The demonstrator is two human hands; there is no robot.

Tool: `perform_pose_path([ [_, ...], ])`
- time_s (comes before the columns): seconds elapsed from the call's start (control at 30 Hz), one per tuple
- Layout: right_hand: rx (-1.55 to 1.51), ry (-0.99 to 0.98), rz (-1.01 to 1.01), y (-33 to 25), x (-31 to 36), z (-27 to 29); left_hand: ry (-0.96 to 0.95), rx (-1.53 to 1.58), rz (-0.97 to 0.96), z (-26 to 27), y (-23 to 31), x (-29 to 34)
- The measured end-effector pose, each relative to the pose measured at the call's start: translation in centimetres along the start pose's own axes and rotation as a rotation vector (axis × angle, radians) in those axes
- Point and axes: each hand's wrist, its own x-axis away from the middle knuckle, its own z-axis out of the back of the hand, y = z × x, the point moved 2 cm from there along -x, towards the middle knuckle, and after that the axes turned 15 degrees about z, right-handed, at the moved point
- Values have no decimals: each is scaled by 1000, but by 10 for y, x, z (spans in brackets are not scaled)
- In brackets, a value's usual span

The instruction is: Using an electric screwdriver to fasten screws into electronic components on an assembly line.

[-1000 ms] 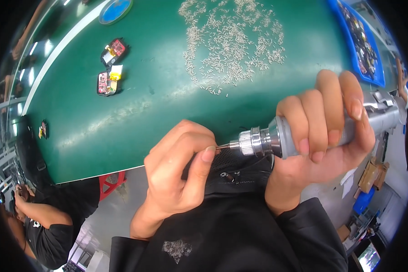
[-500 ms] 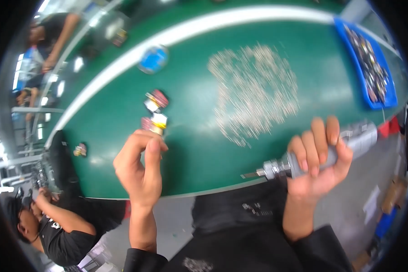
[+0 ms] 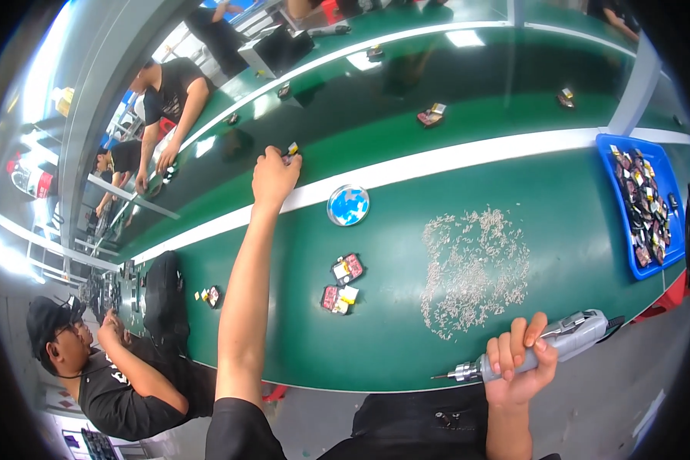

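My left arm stretches across the green bench to the dark green strip beyond the white rail. There my left hand [image 3: 274, 180] has its fingers closed round a small black and red part with a yellow label [image 3: 291, 151], mostly hidden by the hand. At the bench's near edge my right hand [image 3: 520, 360] grips a grey electric screwdriver [image 3: 579, 335], its bit pointing left. Two similar small red and black parts [image 3: 347, 268] lie between my arms. Small silvery screws or pins [image 3: 475, 268] are spread in a patch above the screwdriver.
A blue tray [image 3: 625, 207] full of similar parts stands at the right. By the white rail [image 3: 452, 162] sits a round tin with blue contents [image 3: 348, 205]. More parts [image 3: 432, 115] lie on the far strip. Co-workers sit at the left [image 3: 123, 376] and far left [image 3: 180, 100].
My left hand has gone from beside the two parts on the bench to the strip beyond the rail. The view has tilted upward. The screwdriver stays in my right hand.
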Motion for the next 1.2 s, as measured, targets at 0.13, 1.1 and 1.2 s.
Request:
perform_pose_path([
  [0.13, -15, 9, -47, 2, 0, 3, 59, -36, -43, -5, -4, -12],
  [1.1, -1, -127, -246, 9, 38, 0, -374, 368, -867, 86, 28, 308],
  [1.2, -1, -131, -286, 11, 48, -2, -401, 326, -814, 94, 38, 307],
])
